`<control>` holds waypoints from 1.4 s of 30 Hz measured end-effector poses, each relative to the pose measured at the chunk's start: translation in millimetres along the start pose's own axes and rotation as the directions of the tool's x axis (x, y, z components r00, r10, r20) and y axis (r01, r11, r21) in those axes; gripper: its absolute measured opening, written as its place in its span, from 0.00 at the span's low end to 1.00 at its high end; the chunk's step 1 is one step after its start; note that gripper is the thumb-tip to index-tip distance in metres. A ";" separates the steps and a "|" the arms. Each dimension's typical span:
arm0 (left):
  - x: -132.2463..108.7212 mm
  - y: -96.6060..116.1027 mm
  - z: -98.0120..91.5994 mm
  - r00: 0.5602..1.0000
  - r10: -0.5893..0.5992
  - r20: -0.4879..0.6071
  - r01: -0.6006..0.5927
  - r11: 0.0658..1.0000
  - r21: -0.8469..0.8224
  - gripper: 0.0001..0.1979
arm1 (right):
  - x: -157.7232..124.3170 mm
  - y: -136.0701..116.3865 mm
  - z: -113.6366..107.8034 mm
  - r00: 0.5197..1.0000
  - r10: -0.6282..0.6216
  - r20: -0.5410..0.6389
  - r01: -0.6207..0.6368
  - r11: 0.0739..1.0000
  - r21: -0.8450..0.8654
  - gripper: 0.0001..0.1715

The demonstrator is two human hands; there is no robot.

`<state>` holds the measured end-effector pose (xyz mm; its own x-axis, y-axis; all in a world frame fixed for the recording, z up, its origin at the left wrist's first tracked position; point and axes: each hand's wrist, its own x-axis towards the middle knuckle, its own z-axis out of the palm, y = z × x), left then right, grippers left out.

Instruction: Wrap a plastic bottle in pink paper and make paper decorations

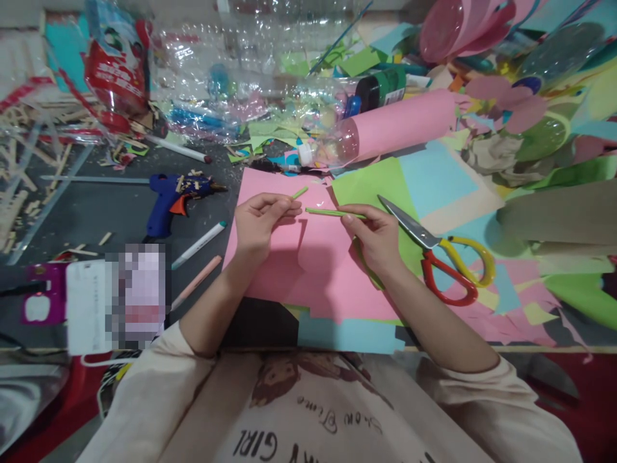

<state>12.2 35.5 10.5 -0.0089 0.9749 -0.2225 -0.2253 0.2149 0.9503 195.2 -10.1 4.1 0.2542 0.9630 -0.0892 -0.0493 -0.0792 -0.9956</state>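
Both hands are over pink paper (270, 270) on the table. My left hand (265, 218) pinches a short green strip (299, 192), whose tip points up and right. Between the fingers of my right hand (371, 231) is a longer, thin green paper strip (325, 212), which looks folded or rolled. Its free end reaches toward my left fingertips, with a small gap between. Beside my right hand lie large scissors (409, 222) with a red and a yellow handle, blades apart, on green and blue paper.
A blue glue gun (164, 199) and two markers (200, 244) lie to the left, near a phone (142, 289). Behind the papers rests a pink-wrapped plastic bottle (405, 125). Clear bottles (193, 58) and paper scraps crowd the back; wooden sticks (19, 154) pile up at far left.
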 end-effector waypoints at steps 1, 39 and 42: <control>1.0 -0.3 -0.7 1.000 0.024 -0.014 -0.024 1.000 0.004 0.22 | -0.1 -0.2 0.1 1.000 0.000 -0.002 0.000 1.000 0.000 0.06; -17.2 -1.3 5.1 0.937 0.150 0.315 -0.278 0.867 0.413 0.08 | -0.2 -6.5 1.7 0.987 0.012 0.159 -0.016 1.000 0.023 0.19; -16.7 -1.4 4.7 0.948 0.129 0.291 -0.242 0.887 0.394 0.08 | 1.3 -6.5 1.2 0.988 0.051 0.149 -0.054 0.998 0.018 0.18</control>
<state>17.2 19.3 13.9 0.2461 0.9689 -0.0246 0.1863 -0.0223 0.9822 194.7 -8.0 10.4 0.1045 0.9853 -0.1350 -0.0802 -0.1269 -0.9887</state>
